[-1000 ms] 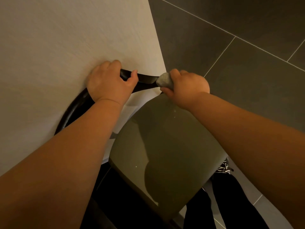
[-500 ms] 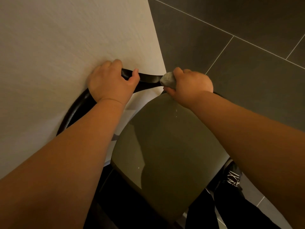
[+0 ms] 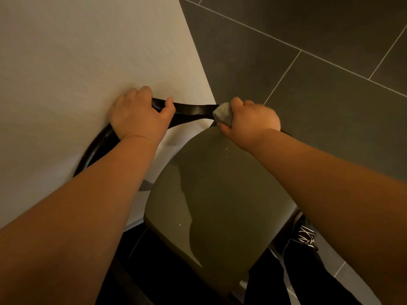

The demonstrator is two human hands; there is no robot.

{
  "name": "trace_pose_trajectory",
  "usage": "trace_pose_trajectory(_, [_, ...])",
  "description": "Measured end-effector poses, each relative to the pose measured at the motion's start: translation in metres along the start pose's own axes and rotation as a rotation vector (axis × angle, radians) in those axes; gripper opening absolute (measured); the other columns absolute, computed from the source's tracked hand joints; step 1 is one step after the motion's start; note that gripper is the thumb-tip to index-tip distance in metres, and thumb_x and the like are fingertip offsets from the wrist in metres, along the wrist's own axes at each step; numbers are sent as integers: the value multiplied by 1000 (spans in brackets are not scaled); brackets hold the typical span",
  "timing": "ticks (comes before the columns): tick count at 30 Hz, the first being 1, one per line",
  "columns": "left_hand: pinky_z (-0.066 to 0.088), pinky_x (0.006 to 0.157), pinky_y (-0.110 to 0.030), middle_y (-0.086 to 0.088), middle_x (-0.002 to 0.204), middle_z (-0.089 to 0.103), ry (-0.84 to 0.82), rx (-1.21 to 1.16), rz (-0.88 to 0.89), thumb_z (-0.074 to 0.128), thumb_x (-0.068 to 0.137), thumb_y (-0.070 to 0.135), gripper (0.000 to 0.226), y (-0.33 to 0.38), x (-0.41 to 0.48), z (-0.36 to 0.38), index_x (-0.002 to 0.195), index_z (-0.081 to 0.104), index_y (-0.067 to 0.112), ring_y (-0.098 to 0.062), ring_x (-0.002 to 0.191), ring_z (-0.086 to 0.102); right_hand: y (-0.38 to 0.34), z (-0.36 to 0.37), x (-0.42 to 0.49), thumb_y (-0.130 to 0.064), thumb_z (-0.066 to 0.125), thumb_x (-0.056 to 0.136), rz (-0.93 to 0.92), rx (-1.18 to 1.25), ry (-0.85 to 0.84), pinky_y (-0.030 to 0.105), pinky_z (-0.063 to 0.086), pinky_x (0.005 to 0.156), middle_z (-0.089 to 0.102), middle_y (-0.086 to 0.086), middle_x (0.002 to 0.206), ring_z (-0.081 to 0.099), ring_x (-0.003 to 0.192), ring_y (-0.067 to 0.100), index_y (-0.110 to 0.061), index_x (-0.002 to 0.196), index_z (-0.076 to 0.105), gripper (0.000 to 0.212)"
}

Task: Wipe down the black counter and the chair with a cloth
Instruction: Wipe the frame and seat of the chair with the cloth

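Dark grey floor tiles (image 3: pixel 308 106) with thin pale joints fill the upper right of the head view, and a large pale, slightly rough surface (image 3: pixel 77 62) fills the left. I cannot tell if this pale surface is a wall or a top of some furniture.

Between them stands the chair (image 3: pixel 220 205). Its seat is smooth, olive-grey and a little shiny, with some small white specks on it and the shadows of both arms across it. Its back rail (image 3: pixel 193 111) is a black, glossy, curved band that runs from the lower left, in front of the pale surface, toward the right.

The left grip (image 3: pixel 138 115) is a bare hand clenched around the back rail. The fingers go over the top of the rail and the thumb comes from the near side.

The cloth (image 3: pixel 223 113) is small, grey and crumpled into a ball. It sits at the right part of the back rail, touching it, just above the far edge of the seat. The right grip (image 3: pixel 251 122) grasps this cloth with curled fingers, and only one end of the cloth shows out on the left side of the hand.

At the lower right, black trousers (image 3: pixel 308 278) and a dark shoe (image 3: pixel 305 234) with white laces are on the floor tiles beside the chair.
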State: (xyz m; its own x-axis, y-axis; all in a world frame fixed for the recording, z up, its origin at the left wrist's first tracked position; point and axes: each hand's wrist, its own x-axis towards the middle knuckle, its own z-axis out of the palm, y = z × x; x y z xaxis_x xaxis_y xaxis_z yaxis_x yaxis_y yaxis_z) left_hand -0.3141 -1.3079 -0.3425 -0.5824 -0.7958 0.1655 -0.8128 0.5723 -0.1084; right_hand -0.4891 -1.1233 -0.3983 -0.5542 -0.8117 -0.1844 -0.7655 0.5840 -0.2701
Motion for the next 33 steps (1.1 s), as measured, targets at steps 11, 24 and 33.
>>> trace_pose_trajectory(11, [48, 70, -39, -10, 73, 51, -271, 287, 230, 33, 107, 53, 53, 72, 18, -7, 85, 58, 12, -26, 67, 53, 46, -5, -53, -74, 50, 91, 62, -24, 32, 35, 41, 65, 62, 8, 114, 66, 93, 32, -21, 125, 48, 63])
trace_pose_trajectory(24, [34, 54, -31, -7, 68, 60, -372, 285, 464, 6, 109, 56, 77, 120, 11, 34, 80, 68, 19, -24, 60, 57, 62, -1, -76, -78, 52, 87, 93, -37, 91, 34, 41, 63, 63, 5, 107, 66, 88, 32, -21, 122, 51, 66])
trace_pose_trajectory(33, [41, 60, -34, -5, 65, 54, -310, 268, 500, 14, 109, 54, 67, 123, 10, 40, 88, 68, 21, -25, 59, 53, 42, -2, -39, -77, 50, 90, 21, 3, 21, 35, 39, 64, 64, 6, 108, 65, 90, 30, -22, 119, 48, 62])
